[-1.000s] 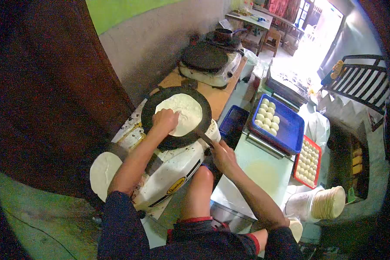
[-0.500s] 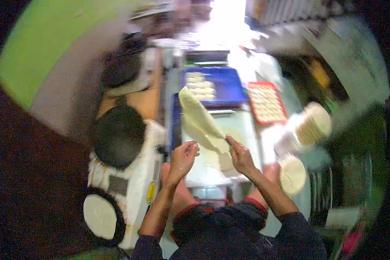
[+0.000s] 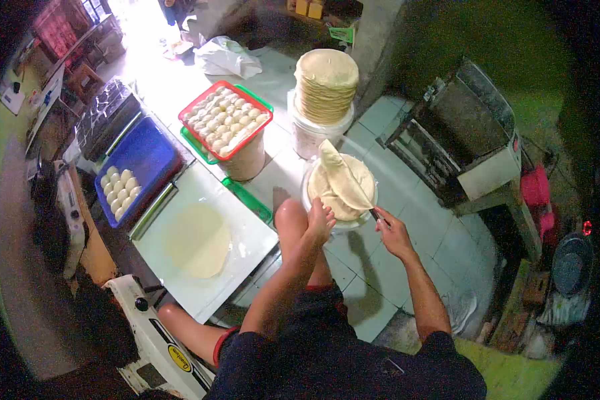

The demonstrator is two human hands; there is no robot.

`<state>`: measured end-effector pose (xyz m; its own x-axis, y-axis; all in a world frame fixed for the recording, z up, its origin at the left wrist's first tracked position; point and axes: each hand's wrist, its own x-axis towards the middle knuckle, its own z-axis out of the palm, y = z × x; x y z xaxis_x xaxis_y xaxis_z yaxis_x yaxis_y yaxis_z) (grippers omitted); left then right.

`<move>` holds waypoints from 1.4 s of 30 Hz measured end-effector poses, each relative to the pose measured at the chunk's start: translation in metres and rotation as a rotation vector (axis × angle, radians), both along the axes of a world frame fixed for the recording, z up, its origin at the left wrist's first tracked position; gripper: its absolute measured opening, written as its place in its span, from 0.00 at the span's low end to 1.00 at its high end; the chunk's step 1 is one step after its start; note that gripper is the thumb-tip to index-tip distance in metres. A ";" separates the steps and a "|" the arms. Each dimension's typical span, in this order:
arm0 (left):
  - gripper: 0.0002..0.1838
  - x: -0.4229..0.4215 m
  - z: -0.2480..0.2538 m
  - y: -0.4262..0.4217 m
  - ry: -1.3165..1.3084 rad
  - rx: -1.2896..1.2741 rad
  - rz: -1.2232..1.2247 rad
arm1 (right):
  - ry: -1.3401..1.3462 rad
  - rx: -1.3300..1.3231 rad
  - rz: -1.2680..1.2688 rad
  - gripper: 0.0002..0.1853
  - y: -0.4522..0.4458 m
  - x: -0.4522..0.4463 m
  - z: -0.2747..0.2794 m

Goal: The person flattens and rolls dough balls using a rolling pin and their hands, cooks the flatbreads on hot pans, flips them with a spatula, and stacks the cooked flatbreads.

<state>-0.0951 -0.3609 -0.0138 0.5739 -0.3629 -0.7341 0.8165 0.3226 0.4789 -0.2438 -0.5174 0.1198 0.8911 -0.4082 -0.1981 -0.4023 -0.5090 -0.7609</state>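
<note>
My right hand (image 3: 395,233) is closed round the dark handle of a spatula (image 3: 376,214). A flatbread (image 3: 340,177) hangs folded over the spatula, above a round stack of flatbreads (image 3: 360,175) on a white bucket. Just left of the handle, my left hand (image 3: 321,220) is raised at the flatbread's lower edge, fingers partly curled; whether it pinches the edge cannot be made out. On the white work board (image 3: 153,257) to the left lies a thin, rolled-out round of dough (image 3: 203,243).
A tall flatbread stack (image 3: 325,90) stands on another bucket behind. Dough balls fill a red tray (image 3: 225,120) and part of a blue tray (image 3: 140,157). The white stove (image 3: 160,347) is at lower left, a metal machine (image 3: 477,127) at right.
The view has swung right, away from the stove. The flatbread has left the pan on the spatula and is now over the stack on the bucket. My left hand has come close to it.
</note>
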 end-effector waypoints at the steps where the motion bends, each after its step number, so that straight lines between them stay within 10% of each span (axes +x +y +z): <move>1: 0.37 0.002 -0.013 -0.009 0.043 0.058 0.018 | 0.075 0.137 -0.046 0.23 -0.006 -0.003 0.002; 6: 0.36 0.020 -0.057 -0.027 0.081 0.245 0.030 | 0.150 0.580 -0.053 0.25 -0.052 -0.001 -0.072; 11: 0.31 0.008 -0.150 -0.034 -0.329 0.605 -0.107 | 0.042 0.090 0.001 0.23 -0.069 0.008 -0.140; 14: 0.38 -0.031 -0.022 -0.027 -0.905 0.988 -0.436 | 0.003 -0.248 0.003 0.16 -0.071 0.003 -0.143; 18: 0.45 -0.051 -0.042 -0.025 -1.425 1.026 -1.450 | -0.154 -0.218 -0.183 0.11 -0.076 0.000 -0.172; 24: 0.37 -0.039 0.027 0.013 -1.533 0.657 -0.889 | -0.112 -0.167 -0.319 0.13 -0.049 0.003 -0.180; 25: 0.33 -0.024 0.092 0.030 -1.088 0.663 -0.673 | -0.111 -0.124 -0.339 0.14 -0.037 0.005 -0.182; 27: 0.26 -0.005 0.122 0.088 -1.078 0.701 -0.434 | -0.068 -0.015 -0.305 0.17 -0.013 0.010 -0.167; 28: 0.24 -0.006 0.095 0.129 -1.516 0.742 -0.395 | -0.041 -0.071 -0.332 0.18 -0.007 0.014 -0.175; 32: 0.27 -0.023 0.066 0.304 -1.251 1.115 -0.702 | -0.251 -0.460 -0.349 0.19 0.010 0.020 -0.180; 42: 0.21 -0.043 0.064 0.399 -1.297 1.277 -1.055 | -0.334 0.026 0.059 0.14 0.119 0.119 -0.046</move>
<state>-0.1377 0.0379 0.0505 0.8020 -0.5539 -0.2234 -0.4778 -0.8195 0.3164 -0.1249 -0.3983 0.0740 0.9306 -0.3526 0.0988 -0.0993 -0.5026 -0.8588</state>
